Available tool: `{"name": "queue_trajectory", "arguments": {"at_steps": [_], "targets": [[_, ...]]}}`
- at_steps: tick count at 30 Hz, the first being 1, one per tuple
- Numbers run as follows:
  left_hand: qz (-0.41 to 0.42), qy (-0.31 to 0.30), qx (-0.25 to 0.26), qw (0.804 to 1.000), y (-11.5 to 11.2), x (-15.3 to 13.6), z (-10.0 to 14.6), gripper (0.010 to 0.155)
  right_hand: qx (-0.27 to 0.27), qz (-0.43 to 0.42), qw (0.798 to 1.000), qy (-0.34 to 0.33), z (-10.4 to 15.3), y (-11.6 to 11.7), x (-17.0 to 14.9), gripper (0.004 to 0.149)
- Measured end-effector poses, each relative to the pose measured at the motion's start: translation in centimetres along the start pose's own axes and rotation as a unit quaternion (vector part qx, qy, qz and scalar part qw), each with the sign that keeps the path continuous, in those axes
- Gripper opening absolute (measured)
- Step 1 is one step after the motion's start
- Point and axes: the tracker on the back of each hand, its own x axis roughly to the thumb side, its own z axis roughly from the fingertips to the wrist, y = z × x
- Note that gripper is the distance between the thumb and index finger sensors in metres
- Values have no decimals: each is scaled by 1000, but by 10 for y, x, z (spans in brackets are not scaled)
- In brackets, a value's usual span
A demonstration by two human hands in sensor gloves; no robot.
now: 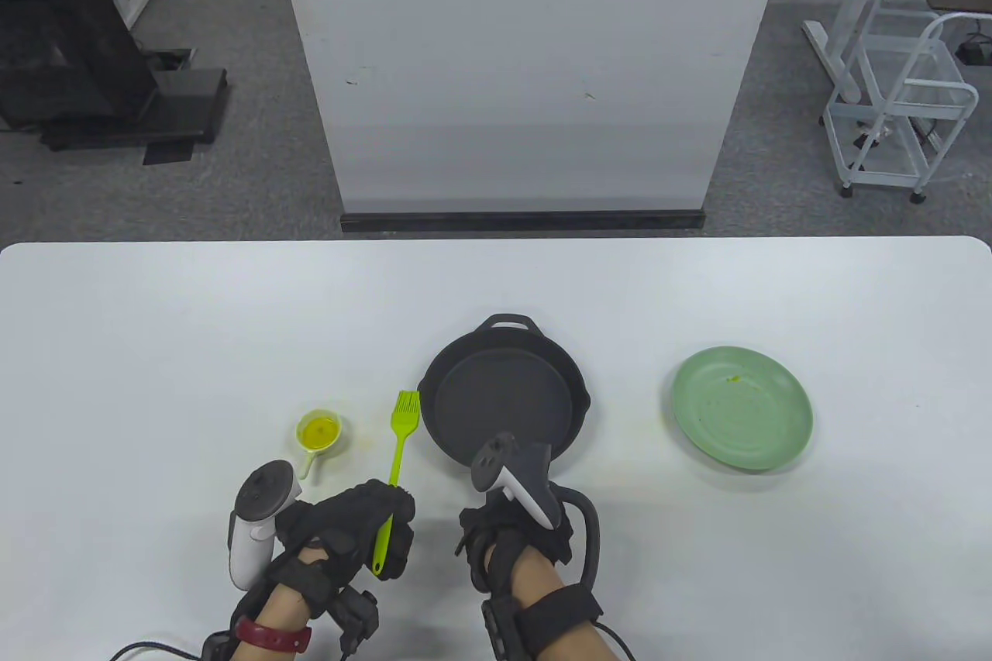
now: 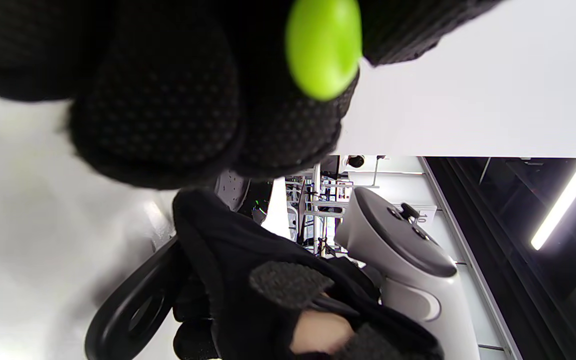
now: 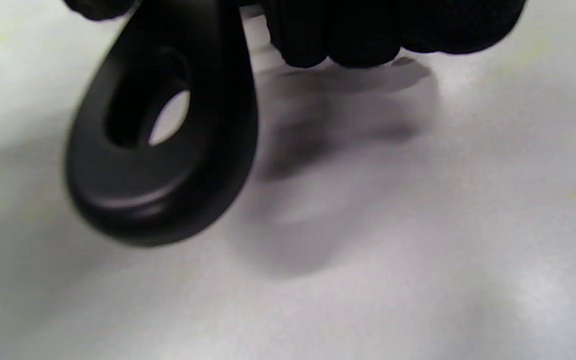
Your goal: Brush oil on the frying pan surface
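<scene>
Two gloved hands sit at the near edge of the desk (image 1: pixel 155 320), each with a tracker on its back. Left hand (image 1: pixel 353 533) is closed around the lower handle of the green silicone brush (image 1: pixel 399 452); the handle's rounded end pokes out below the fingers, seen close up in the left wrist view as a bright green knob (image 2: pixel 324 47) between the curled gloved fingers (image 2: pixel 158 115). Brush points away from the person, bristles at the far end, lying just beside the left rim of the frying pan (image 1: pixel 504 397). Whether the bristles touch the desk cannot be told. Right hand (image 1: pixel 515 537) grips the pan's long handle; the looped end of the handle (image 3: pixel 163 145) sticks out toward the person, just above the desk surface, with the curled fingers (image 3: pixel 363 30) over it. Pan body lies directly beyond the right hand, dark, with a small helper handle at its far side. Small yellow cup of oil (image 1: pixel 318 434) stands beyond the left hand, left of the brush and apart from it. Green plate (image 1: pixel 742 407) lies well to the right of the pan.
</scene>
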Motion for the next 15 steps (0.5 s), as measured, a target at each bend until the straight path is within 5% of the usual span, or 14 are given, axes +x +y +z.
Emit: {"name": "queue_trajectory", "arguments": {"at_steps": [4,10,15], "targets": [[15,5,-13,1000,-1,-3,-1,45,-1,3,1000,1,-1,1,3,55],[4,5,-9,1000,-2,-3,0,45,54,-125,990,-23,-8,-4,-20,47],[-4,1,-12,1000,-5,-2,0,45,63,-340,934,-86,-9,-12,-49,37]]}}
